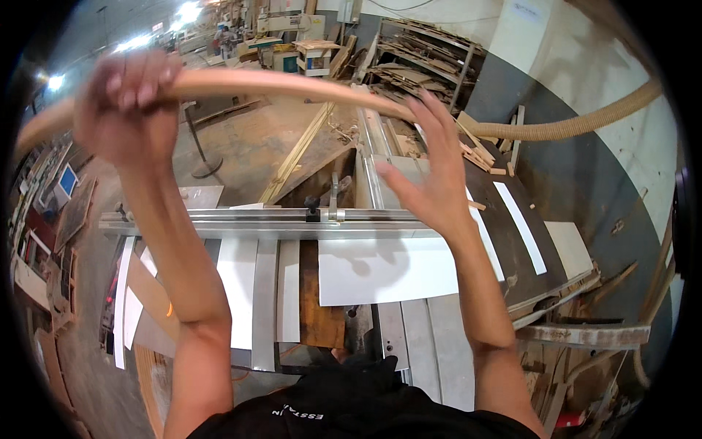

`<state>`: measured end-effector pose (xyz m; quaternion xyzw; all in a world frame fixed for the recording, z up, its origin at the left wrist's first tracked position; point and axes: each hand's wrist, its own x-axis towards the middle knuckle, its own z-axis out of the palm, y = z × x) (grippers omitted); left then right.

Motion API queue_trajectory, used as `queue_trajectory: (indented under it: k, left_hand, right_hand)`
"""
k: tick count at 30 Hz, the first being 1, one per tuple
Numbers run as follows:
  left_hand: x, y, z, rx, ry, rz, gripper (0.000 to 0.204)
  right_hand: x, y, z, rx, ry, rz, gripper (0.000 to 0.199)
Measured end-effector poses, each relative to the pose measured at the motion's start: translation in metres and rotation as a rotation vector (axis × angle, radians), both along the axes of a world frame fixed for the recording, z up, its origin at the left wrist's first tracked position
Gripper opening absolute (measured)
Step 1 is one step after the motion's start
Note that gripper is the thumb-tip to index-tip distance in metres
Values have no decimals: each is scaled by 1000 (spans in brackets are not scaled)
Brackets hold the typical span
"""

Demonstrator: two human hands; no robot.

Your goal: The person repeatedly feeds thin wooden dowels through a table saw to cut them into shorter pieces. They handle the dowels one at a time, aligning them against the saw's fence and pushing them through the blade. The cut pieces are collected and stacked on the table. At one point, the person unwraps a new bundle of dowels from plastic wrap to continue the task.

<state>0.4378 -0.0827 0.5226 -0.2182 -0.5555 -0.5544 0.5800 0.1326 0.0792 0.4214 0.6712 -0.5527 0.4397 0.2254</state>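
Note:
A long pale wooden strip (256, 82) is raised across the upper part of the view, looking bowed near the picture's rim. My left hand (131, 110) is closed around it at the upper left, slightly blurred. At the strip's right end my right hand (435, 172) is open, thumb and fingers spread. Its fingertips overlap that end; I cannot tell whether they touch it. Below both hands, a metal fence (278, 228) crosses the machine table (431, 344). A white panel (387, 271) lies against its near side.
Narrow white strips (519, 227) rest on the dark table part at right. A ribbed hose (570, 130) hangs at the upper right. Long wooden battens (296, 154) lie beyond the fence. Scrap boards fill a metal rack (424, 62) at the back. A stand (205, 164) is on the floor.

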Motion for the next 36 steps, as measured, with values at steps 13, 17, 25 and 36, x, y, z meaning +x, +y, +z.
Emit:
queue_trajectory:
  k: [13, 17, 25, 36]
  left_hand:
    - [-61, -34, 37, -216, -586, 965, 22]
    - [-67, -11, 52, -301, -703, 1037, 23]
    - [-73, 30, 15, -473, -992, 980, 30]
    - [232, -136, -245, -531, -1287, 1604, 31]
  right_hand:
    - [108, -44, 143, -493, 377, 441, 68]
    - [98, -30, 150, -576, 310, 410, 64]
    - [53, -17, 154, -869, -232, 255, 55]
    - [-117, 95, -49, -824, -1464, -195, 54]
